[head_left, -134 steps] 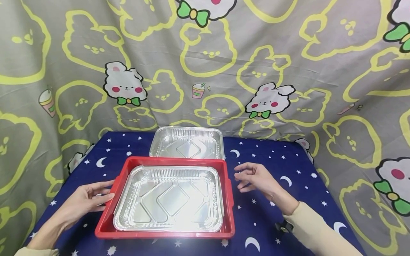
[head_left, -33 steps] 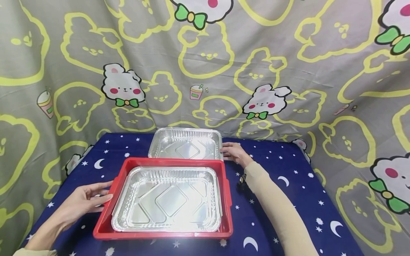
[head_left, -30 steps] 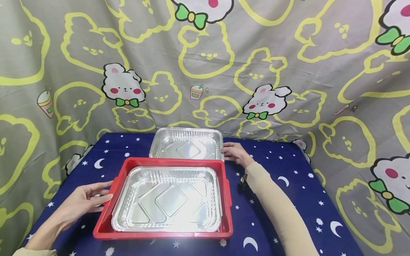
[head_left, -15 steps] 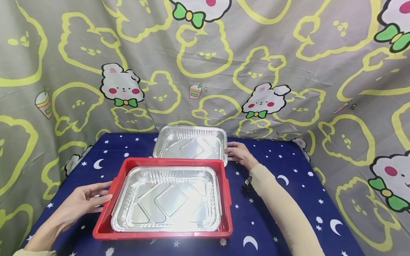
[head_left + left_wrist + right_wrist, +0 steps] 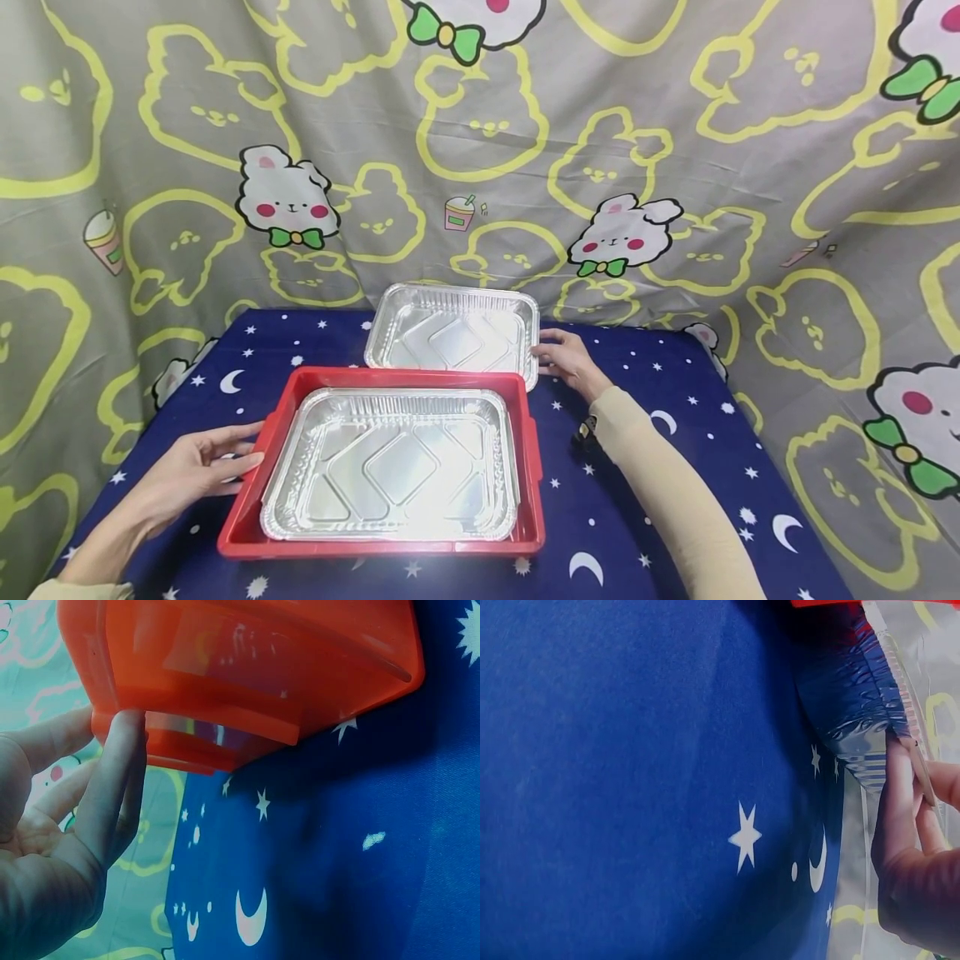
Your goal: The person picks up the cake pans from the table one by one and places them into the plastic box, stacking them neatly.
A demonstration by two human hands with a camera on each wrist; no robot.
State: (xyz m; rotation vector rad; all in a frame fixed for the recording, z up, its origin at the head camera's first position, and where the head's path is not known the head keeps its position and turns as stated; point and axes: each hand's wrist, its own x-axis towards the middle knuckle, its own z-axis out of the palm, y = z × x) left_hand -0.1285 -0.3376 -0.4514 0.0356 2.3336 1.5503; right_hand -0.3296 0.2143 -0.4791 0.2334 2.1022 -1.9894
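Observation:
My left hand (image 5: 180, 471) holds the left side of a red plastic tray (image 5: 534, 467); in the left wrist view, its fingers (image 5: 124, 761) are at the tray's side lip. Inside the tray lies a rectangular foil pan (image 5: 405, 467) with nothing in it. Behind it is a second foil pan (image 5: 453, 333), tilted, its near part hidden by the tray's back rim. My right hand (image 5: 566, 360) pinches that pan's right rim; the right wrist view shows the thumb and fingers (image 5: 896, 802) on either side of the foil edge (image 5: 911, 712).
A dark blue cloth (image 5: 637, 367) with white moons and stars covers the table. Close behind the table hangs a grey curtain (image 5: 495, 192) with yellow outlines and white rabbits. A small black device (image 5: 585, 431) sits at my right wrist.
My right hand has gone from the air beside the tray to the rear foil pan's rim. That pan has since shifted right and its back edge has risen. The left hand stays put.

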